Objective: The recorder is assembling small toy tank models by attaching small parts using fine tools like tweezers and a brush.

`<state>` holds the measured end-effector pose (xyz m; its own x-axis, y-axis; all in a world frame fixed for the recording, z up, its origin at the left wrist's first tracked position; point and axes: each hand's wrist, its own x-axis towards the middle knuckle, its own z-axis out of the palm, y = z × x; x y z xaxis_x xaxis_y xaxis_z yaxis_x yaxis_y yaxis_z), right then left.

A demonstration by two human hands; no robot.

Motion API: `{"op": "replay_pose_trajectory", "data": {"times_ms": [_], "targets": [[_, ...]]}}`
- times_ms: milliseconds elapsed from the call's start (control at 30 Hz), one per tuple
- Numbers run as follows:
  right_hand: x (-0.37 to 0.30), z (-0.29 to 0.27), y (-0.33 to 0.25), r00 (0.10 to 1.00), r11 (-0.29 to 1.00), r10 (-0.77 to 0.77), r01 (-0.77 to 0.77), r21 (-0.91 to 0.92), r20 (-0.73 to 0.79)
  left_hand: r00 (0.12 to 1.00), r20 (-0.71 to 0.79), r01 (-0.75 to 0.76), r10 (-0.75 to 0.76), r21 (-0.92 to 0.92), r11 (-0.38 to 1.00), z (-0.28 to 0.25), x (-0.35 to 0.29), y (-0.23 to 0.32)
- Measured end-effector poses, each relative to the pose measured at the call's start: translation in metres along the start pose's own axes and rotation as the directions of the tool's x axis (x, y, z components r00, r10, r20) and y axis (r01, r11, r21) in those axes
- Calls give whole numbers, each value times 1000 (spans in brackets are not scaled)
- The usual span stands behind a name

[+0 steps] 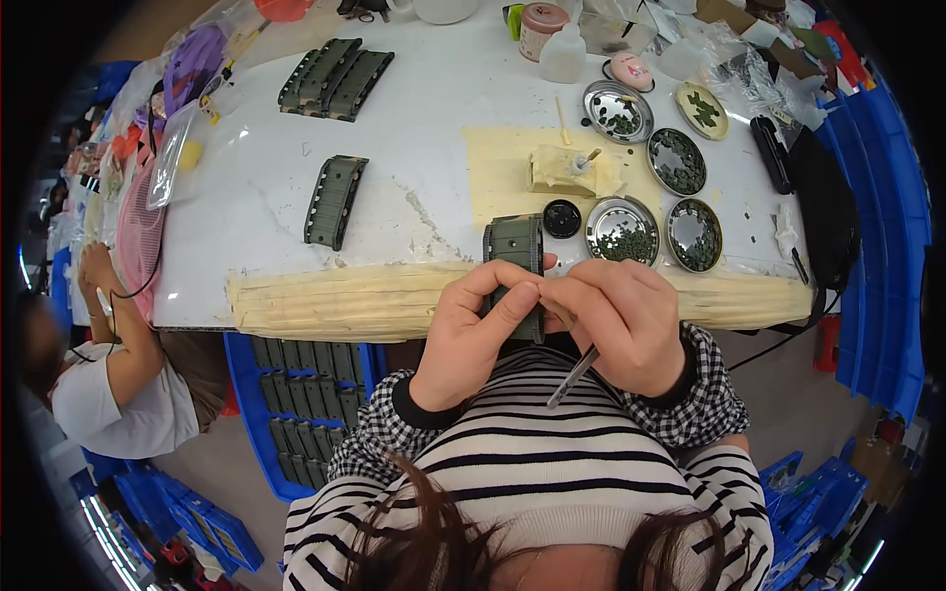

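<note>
My left hand grips the green track strip at the table's near edge. My right hand pinches tweezers against it.

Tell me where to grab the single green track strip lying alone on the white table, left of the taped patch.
Grip the single green track strip across its narrow width near the middle, coming from above with fingers on the two long edges. It lies flat and nearly upright in the view, slightly curved, with bare white table on both long sides. The ends look thinner, so a mid-length pinch probably balances best.
</note>
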<state>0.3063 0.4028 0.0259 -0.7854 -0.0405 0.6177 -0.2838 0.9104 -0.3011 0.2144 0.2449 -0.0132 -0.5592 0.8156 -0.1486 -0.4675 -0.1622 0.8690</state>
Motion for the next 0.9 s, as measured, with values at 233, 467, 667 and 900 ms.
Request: {"op": "replay_pose_trajectory", "data": {"times_ms": [233, 467, 667, 900], "targets": [[-5, 12, 0, 982, 969, 170, -152, 196, -81, 963, -116, -200, 244, 301, 933, 6, 1, 3], [5, 8, -6, 964, 932, 251, -215, 291, -93, 917, 34, -354, 397, 529, 771, -2, 3, 3], [20, -8, -5, 941, 910, 322, -278, 306, -104, 853, -49, -439, 520, 473, 764, 19, 0, -2], [27, 2, 14, 986, 962, 143, -118, 246, -85, 907, 154, -370, 392, 738, 565, 13, -8, 10]]}}
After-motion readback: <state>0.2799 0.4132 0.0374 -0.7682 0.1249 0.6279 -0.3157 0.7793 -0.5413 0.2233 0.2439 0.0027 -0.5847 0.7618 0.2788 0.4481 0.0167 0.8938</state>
